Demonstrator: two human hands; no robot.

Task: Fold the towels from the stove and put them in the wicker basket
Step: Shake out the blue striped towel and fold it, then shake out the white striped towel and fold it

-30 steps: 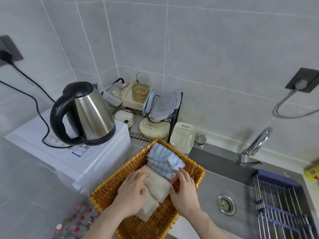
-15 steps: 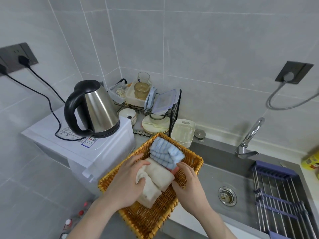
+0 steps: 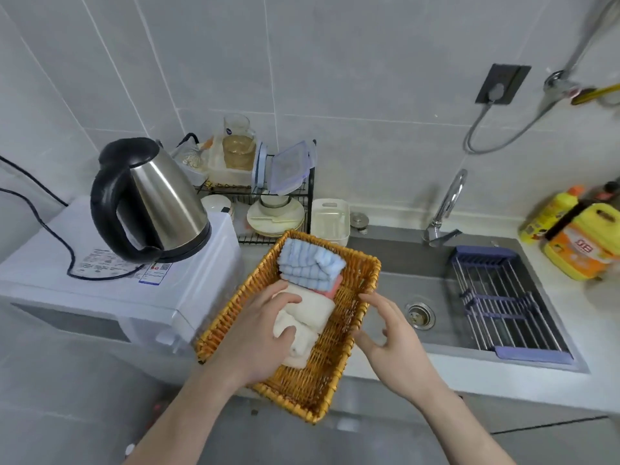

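Note:
The wicker basket sits on the counter edge between the white appliance and the sink. Inside it, a folded blue striped towel lies at the far end, with a strip of pink towel showing beneath it. A folded cream towel lies in the middle. My left hand rests on the cream towel with its fingers curled over the near side. My right hand hovers just outside the basket's right rim, fingers spread and holding nothing.
A steel kettle stands on a white appliance at left. Behind the basket is a dish rack with containers. The sink with a faucet and drying rack lies right; yellow bottles stand far right.
My right hand has let go of the towels and drawn back out over the basket's right rim. My left hand stays on the cream towel. The view has shifted right.

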